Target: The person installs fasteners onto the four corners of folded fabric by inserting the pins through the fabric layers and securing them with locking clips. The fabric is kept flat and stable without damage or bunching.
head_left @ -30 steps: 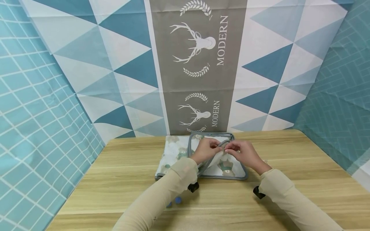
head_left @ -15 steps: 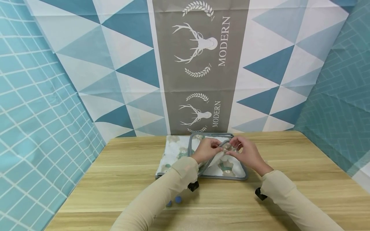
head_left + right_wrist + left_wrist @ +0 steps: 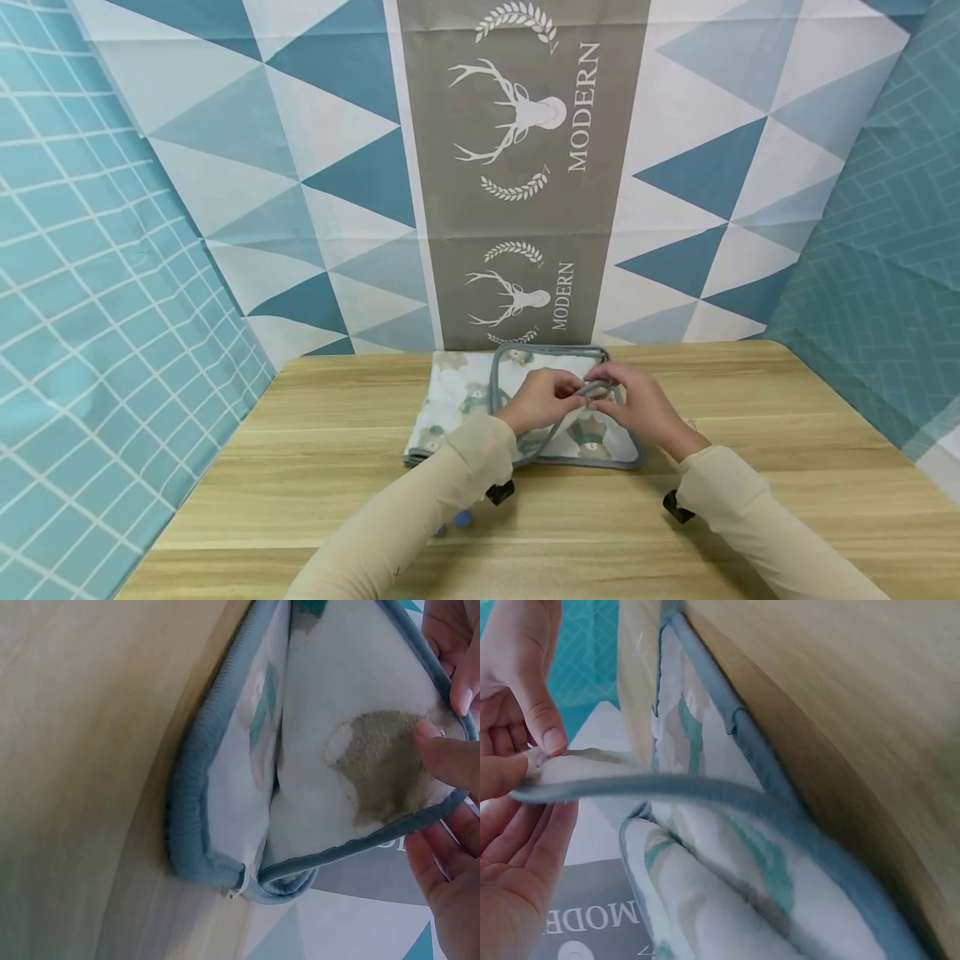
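Note:
A folded blanket (image 3: 450, 400), white with bears in green scarves and edged in grey-blue binding, lies near the far edge of the table. One corner flap of it is lifted. My left hand (image 3: 538, 402) pinches the flap's bound edge between thumb and fingers. Just to its right, my right hand (image 3: 637, 407) holds the corner, thumb on the printed face (image 3: 382, 765) and fingers behind the binding (image 3: 375, 840). Both hands' fingertips are close together. In the left wrist view the raised binding (image 3: 705, 787) stretches from the fingers back to the folded layers.
Two small blue round pieces (image 3: 462, 517) lie on the wooden table (image 3: 600, 542) beside the left sleeve. A patterned cloth backdrop (image 3: 525, 208) stands right behind the table, with tile-print sheets (image 3: 97, 333) at the sides. Black wrist devices (image 3: 678, 506) hang under both cuffs.
The lifted corner, whose printed face showed between the hands half a second ago, now shows its bound edge curled over. The right fingers have shifted around the corner; the left hand moved slightly right.

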`<state>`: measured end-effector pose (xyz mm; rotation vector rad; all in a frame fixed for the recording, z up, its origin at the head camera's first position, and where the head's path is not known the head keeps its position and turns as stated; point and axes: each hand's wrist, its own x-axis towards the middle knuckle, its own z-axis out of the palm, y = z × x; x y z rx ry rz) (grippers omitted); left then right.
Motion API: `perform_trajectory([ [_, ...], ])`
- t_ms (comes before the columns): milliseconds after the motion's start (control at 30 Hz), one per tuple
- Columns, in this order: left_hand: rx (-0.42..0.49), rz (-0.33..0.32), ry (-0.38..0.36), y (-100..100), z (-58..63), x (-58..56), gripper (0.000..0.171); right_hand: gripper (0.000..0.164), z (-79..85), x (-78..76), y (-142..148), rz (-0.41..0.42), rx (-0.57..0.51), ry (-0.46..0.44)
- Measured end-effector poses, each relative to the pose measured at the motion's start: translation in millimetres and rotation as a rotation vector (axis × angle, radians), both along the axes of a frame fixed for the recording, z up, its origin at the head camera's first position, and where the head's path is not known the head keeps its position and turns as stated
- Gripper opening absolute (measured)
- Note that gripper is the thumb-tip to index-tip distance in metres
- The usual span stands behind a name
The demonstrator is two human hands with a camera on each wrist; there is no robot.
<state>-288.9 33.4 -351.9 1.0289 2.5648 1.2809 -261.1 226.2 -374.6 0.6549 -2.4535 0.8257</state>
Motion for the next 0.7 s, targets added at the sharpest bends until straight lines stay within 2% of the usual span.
perform_trajectory([
  [200,-0.027,-0.052,0.057,-9.5,1.4,6.3,0.017,0.023,-1.7,-0.2,2.2,0.025,0.024,0.032],
  [367,-0.087,-0.073,0.094,-28.9,4.2,12.0,0.021,0.020,-2.1,1.1,6.2,0.024,0.064,0.026],
  [567,-0.246,-0.163,0.132,-67.4,7.8,19.9,0.026,0.019,-2.3,3.3,10.5,0.031,0.082,0.026],
  [700,-0.361,-0.236,0.210,-93.4,9.3,27.6,0.026,0.019,-1.7,3.9,11.9,0.031,0.098,0.037],
])
